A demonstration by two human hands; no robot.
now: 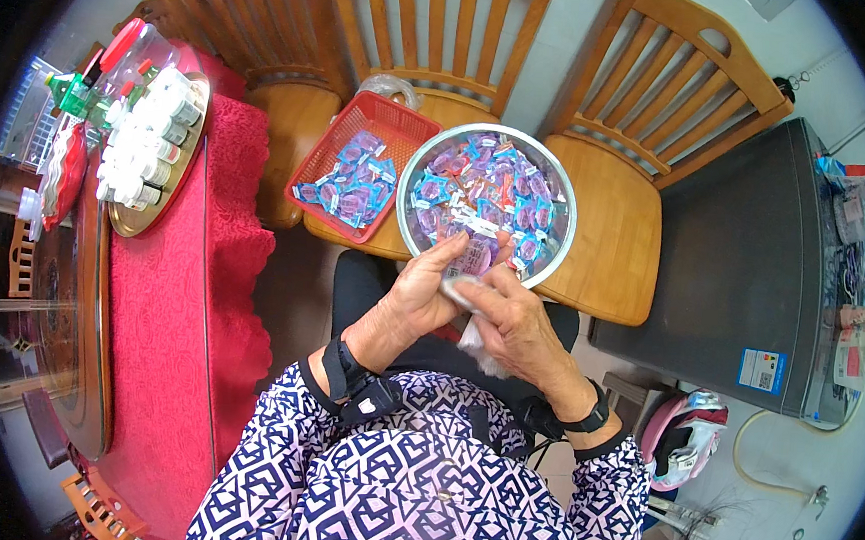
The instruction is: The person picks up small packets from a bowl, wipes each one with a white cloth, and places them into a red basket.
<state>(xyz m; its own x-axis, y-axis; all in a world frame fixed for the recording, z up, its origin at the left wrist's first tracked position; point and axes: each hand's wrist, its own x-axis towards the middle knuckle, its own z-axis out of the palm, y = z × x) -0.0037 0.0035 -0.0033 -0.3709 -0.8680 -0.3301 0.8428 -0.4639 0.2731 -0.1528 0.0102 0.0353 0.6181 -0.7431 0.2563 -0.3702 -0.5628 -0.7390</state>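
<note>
Over the near rim of a metal bowl [572, 204], my left hand [422, 290] holds a small purple printed plastic packet [478, 258]. My right hand [520, 327] grips a crumpled white cloth or tissue [478, 347] and presses it at the packet's lower end. The fingers partly cover the packet. Many small purple and blue packets [484, 172] fill the bowl. To its left, more such packets [360, 178] lie in a red plastic basket [407, 118].
Bowl and basket stand on wooden chair seats [608, 237]. A table with a red cloth [154, 318] is at left, bearing a gold tray [131, 224] of white bottles [157, 147]. A dark cabinet-like appliance [703, 266] stands at right, with a stool [623, 392] nearby.
</note>
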